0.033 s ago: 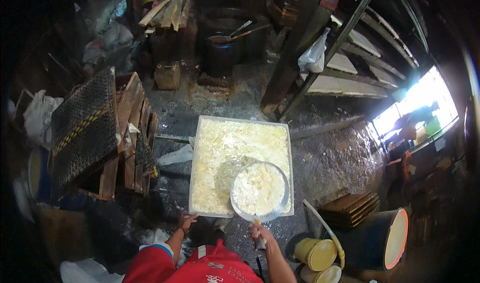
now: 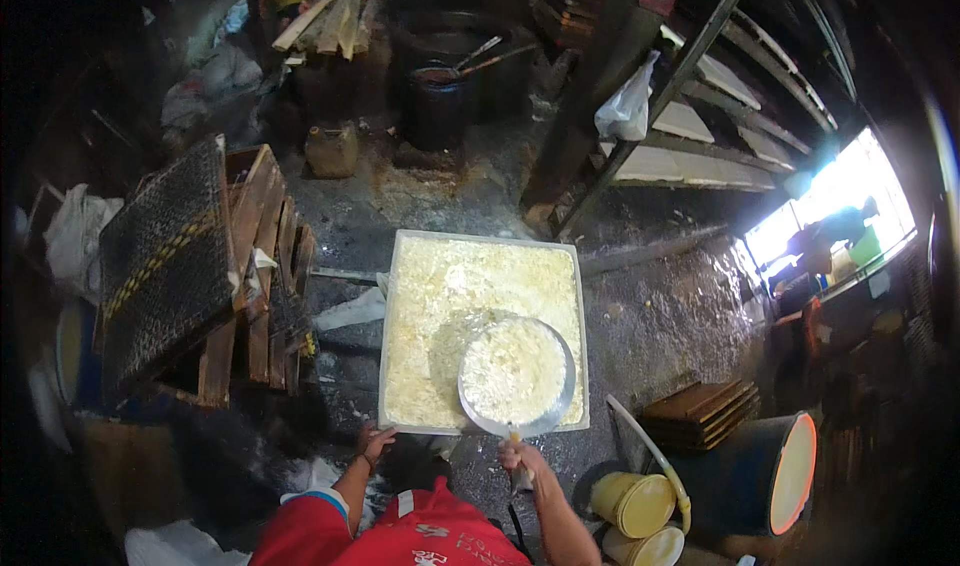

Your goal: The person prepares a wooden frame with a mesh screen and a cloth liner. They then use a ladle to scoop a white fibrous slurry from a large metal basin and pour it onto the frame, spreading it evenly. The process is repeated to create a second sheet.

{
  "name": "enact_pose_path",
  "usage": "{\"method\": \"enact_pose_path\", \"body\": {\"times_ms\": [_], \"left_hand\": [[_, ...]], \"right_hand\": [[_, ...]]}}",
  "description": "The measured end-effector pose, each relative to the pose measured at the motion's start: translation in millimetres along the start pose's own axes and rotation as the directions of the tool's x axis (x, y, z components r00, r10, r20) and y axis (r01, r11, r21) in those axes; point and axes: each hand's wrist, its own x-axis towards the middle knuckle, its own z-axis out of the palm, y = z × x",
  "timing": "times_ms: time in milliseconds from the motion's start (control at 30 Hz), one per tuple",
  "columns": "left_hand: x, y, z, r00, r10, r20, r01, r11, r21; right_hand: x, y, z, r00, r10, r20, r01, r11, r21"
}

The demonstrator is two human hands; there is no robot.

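Note:
A square, pale-rimmed tray [image 2: 388,316] holds a lumpy, pale yellow mass up to near its rim. Over its near right part is a round metal pan [image 2: 566,406], filled with the same pale mass [image 2: 512,368]. My right hand [image 2: 520,456] is wrapped round the pan's handle, just outside the tray's near edge. At the tray's near left corner, my left hand [image 2: 374,440] grips the rim, its fingers partly hidden. A darker, wetter hollow [image 2: 452,351] shows in the mass left of the pan.
Stacked wooden frames and a dark mesh panel [image 2: 170,256] stand to the left. On the right are yellow-lidded buckets [image 2: 645,506], a pale hose [image 2: 650,446], a large blue drum [image 2: 740,481] and wooden boards [image 2: 700,411]. Farther back are a jerrycan [image 2: 332,152] and a dark drum [image 2: 437,111].
The pan has shifted very slightly away from me and to the left, with my right hand still on its handle. My left hand stays at the tray's corner.

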Motion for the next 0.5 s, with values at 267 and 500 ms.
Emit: {"method": "enact_pose_path", "body": {"times_ms": [267, 500], "left_hand": [[5, 13, 18, 0.993, 0.113, 0.031, -0.112, 0.993, -0.038], [-16, 34, 23, 0.997, 0.08, -0.015, -0.079, 0.996, 0.044]], "right_hand": [[17, -75, 5, 0.973, 0.2, -0.111, -0.163, 0.947, 0.276], [-20, -96, 15, 0.961, -0.013, -0.277, 0.072, 0.976, 0.205]]}}
